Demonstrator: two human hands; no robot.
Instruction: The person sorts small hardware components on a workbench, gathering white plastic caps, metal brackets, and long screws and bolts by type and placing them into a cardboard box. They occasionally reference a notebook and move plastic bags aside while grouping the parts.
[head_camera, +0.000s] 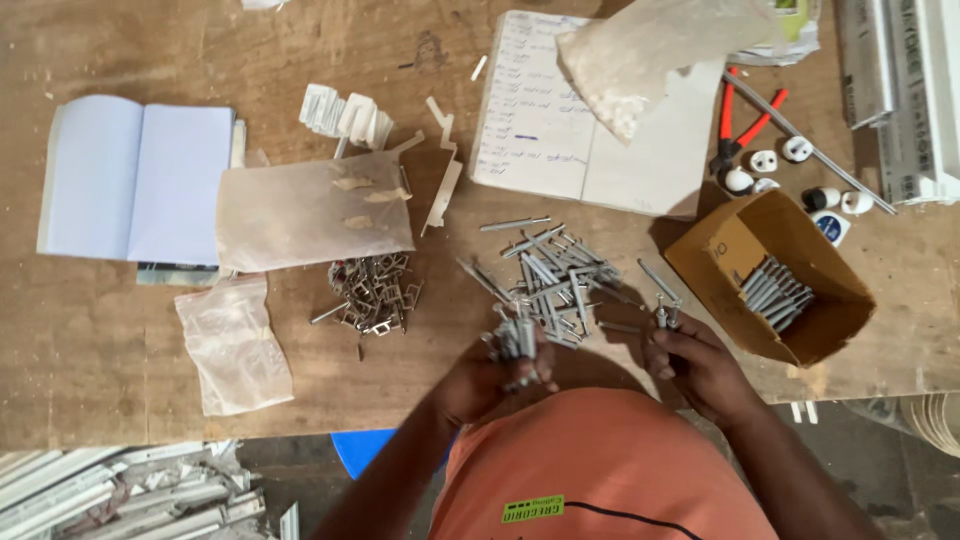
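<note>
A: What does the left hand (492, 375) hold?
B: A bundle of grey fasteners (517, 342), fingers closed round it; it sits at the wooden table's (100, 370) near edge.
A: And the right hand (695, 362)?
B: Fingertips pinched on two fasteners (666, 314); the loose pile (550, 275) lies just ahead; the cardboard box (735, 250) stands right of it.
</note>
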